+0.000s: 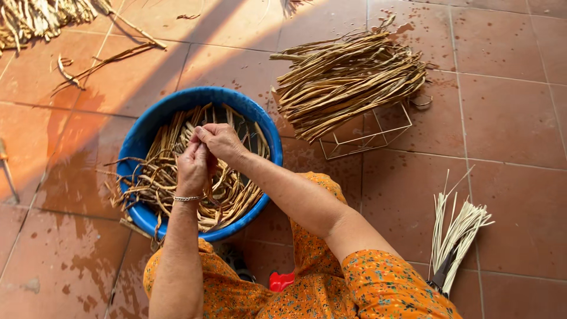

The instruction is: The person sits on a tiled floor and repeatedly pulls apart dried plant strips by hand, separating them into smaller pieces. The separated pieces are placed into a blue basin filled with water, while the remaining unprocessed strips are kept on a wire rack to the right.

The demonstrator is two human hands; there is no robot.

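Observation:
A blue plastic basin (155, 121) stands on the tiled floor, filled with wet brown plant strips (233, 192). Both hands work over it. My left hand (192, 168), with a thin bracelet at the wrist, pinches a strip, and my right hand (220, 140) grips the same strip just above it, fingers touching the left hand. The strip runs down into the basin between the two hands.
A stack of flat dried strips (348, 80) lies on a wire frame (369, 139) at the upper right. Pale thin sticks (458, 236) lie at the right with a dark tool among them. More dried fibre (35, 20) sits at the upper left. The terracotta tiles (508, 118) are wet in places.

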